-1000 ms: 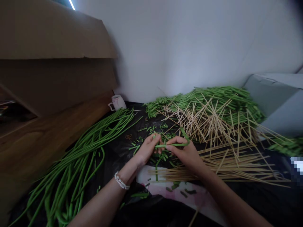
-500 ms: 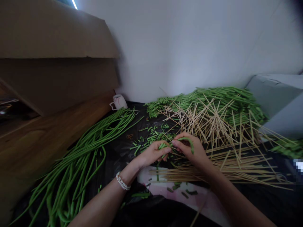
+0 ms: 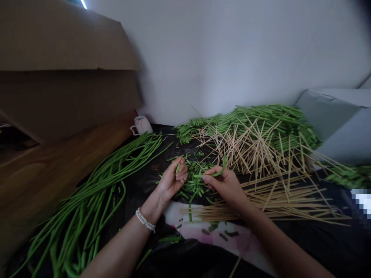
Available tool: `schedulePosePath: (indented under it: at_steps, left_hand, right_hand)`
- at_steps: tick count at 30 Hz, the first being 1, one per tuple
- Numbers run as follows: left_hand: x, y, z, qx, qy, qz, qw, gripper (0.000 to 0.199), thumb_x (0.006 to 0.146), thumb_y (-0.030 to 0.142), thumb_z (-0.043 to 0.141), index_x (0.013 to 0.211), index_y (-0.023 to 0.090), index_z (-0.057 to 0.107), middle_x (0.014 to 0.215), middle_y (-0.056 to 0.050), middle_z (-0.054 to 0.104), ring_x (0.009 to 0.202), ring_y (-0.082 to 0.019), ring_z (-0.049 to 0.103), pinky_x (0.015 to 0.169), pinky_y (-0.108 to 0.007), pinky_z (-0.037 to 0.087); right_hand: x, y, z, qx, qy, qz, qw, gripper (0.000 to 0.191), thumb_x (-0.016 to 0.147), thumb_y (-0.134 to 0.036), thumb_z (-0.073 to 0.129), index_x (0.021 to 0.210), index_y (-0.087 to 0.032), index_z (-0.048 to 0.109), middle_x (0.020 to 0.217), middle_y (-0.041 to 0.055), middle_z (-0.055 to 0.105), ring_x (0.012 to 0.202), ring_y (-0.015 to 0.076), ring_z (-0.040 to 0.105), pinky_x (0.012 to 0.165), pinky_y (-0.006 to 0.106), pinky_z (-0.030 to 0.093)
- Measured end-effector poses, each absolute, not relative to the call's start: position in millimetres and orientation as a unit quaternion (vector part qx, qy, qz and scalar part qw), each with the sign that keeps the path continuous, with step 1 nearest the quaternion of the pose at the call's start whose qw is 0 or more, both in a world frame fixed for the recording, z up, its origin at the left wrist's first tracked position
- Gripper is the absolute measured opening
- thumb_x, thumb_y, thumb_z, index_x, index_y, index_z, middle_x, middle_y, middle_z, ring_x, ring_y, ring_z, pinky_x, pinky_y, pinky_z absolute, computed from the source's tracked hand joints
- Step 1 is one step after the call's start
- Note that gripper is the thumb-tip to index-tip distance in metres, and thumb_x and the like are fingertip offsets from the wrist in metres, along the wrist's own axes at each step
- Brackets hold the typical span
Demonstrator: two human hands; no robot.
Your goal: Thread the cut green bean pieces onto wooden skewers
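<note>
My left hand (image 3: 173, 178) is closed with its palm side turned up, and a short cut piece of long bean (image 3: 177, 167) pokes out between the fingers. To its right my right hand (image 3: 223, 185) pinches a longer, bent length of long bean (image 3: 218, 173) between thumb and fingers. The hands are apart, over a loose pile of short-cut bean pieces (image 3: 194, 185) on a black plastic sheet (image 3: 147, 175). Whole long beans (image 3: 116, 166) lie in a bundle on the left. Thin wooden skewers (image 3: 278, 208) lie beside my right forearm.
Behind the scattered skewers, green bean lengths threaded in rows (image 3: 269, 116) are stacked against the wall. A white mug (image 3: 142, 125) stands by the cardboard box (image 3: 69, 92) at back left. A grey-white box (image 3: 330, 116) is at the right. Dark scraps lie on a pink-and-white sheet (image 3: 199, 233).
My hands have separated; the left moved left and turned palm up, keeping bean in its fingers. My right hand still holds its bean length, now pointing upward. The view shifted slightly.
</note>
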State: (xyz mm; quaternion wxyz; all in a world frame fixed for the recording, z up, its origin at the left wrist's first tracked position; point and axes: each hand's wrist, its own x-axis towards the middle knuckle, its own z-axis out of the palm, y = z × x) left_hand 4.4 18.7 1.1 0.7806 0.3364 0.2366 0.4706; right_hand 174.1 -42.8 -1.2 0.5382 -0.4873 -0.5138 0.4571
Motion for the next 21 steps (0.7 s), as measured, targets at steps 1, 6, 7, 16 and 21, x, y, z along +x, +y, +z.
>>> schedulePosePath:
  at_steps: [1, 6, 7, 16, 21]
  left_hand:
    - [3, 21, 1, 0.347, 0.253, 0.476, 0.768, 0.020, 0.085, 0.028, 0.062, 0.074, 0.016, 0.049, 0.051, 0.009, 0.035, 0.039, -0.002, 0.026, 0.039, -0.014, 0.021]
    - [11, 12, -5, 0.508, 0.345, 0.371, 0.697, 0.030, 0.085, 0.045, 0.060, 0.079, 0.016, 0.053, 0.056, 0.003, 0.055, 0.040, -0.004, 0.038, 0.038, -0.016, 0.019]
    - [12, 9, -5, 0.526, 0.344, 0.346, 0.696, 0.031, 0.083, 0.046, 0.062, 0.079, 0.016, 0.052, 0.056, 0.003, 0.056, 0.040, -0.004, 0.038, 0.039, -0.016, 0.019]
    - [7, 7, -3, 0.612, 0.292, 0.230, 0.698, 0.035, 0.079, 0.047, 0.067, 0.090, 0.014, 0.061, 0.056, 0.003, 0.055, 0.040, -0.004, 0.032, 0.039, -0.020, 0.018]
    - [9, 3, -2, 0.601, 0.299, 0.237, 0.702, 0.026, 0.081, 0.041, 0.065, 0.083, 0.016, 0.058, 0.053, 0.004, 0.053, 0.040, -0.005, 0.033, 0.038, -0.019, 0.018]
  right_hand:
    - [173, -43, -2, -0.487, -0.513, 0.462, 0.536, 0.021, 0.069, -0.039, 0.072, 0.072, -0.020, 0.063, 0.060, -0.0032, 0.059, 0.052, 0.0107, 0.052, 0.052, 0.025, 0.044]
    - [173, -43, -5, -0.484, -0.553, 0.442, 0.514, 0.016, 0.073, -0.036, 0.069, 0.074, -0.021, 0.065, 0.061, -0.0029, 0.061, 0.055, 0.0111, 0.053, 0.054, 0.025, 0.044]
    - [173, -43, -5, -0.481, -0.567, 0.434, 0.509, 0.014, 0.075, -0.035, 0.068, 0.075, -0.021, 0.066, 0.064, -0.0020, 0.063, 0.058, 0.0115, 0.055, 0.056, 0.025, 0.044]
    - [183, -39, 3, -0.493, -0.537, 0.425, 0.536, 0.029, 0.071, -0.050, 0.069, 0.071, -0.022, 0.062, 0.059, -0.0030, 0.058, 0.053, 0.0116, 0.052, 0.049, 0.025, 0.043]
    - [180, -40, 5, -0.474, -0.514, 0.463, 0.545, 0.030, 0.068, -0.048, 0.073, 0.073, -0.021, 0.061, 0.062, -0.0039, 0.058, 0.053, 0.0103, 0.051, 0.051, 0.024, 0.044]
